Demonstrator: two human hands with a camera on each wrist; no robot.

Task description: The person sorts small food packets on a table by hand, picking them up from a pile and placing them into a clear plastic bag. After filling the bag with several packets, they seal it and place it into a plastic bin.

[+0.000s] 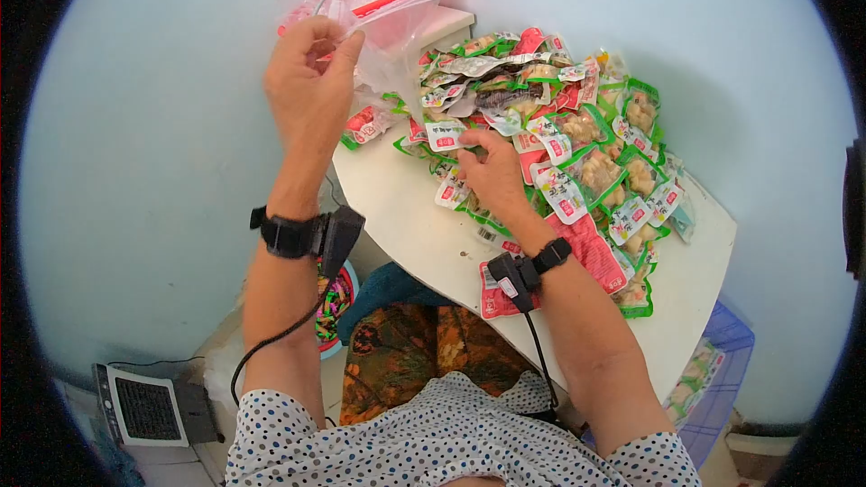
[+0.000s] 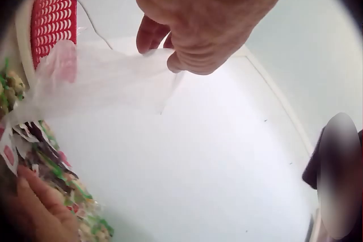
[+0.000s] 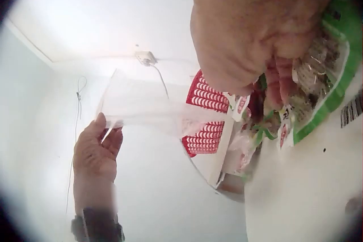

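My left hand (image 1: 311, 81) is raised at the left of the table and pinches the top edge of a clear plastic bag (image 1: 397, 45). The bag hangs stretched toward the packets, thin and see-through in the left wrist view. Lower and to the right, my right hand (image 1: 494, 179) has its thumb and fingers curled at a small packet with a white and red label (image 1: 445, 135). That packet lies at the near left edge of a heap of green-edged snack packets (image 1: 586, 171). In the right wrist view, part of its fingertips is hidden among the packets.
A red plastic basket (image 2: 54, 20) stands behind the bag. Red packets (image 1: 586, 248) lie under my right forearm on the white table (image 1: 433, 243). A blue-purple crate (image 1: 735, 343) stands at the lower right. A tub of colourful pieces (image 1: 336, 307) sits below the table's left edge.
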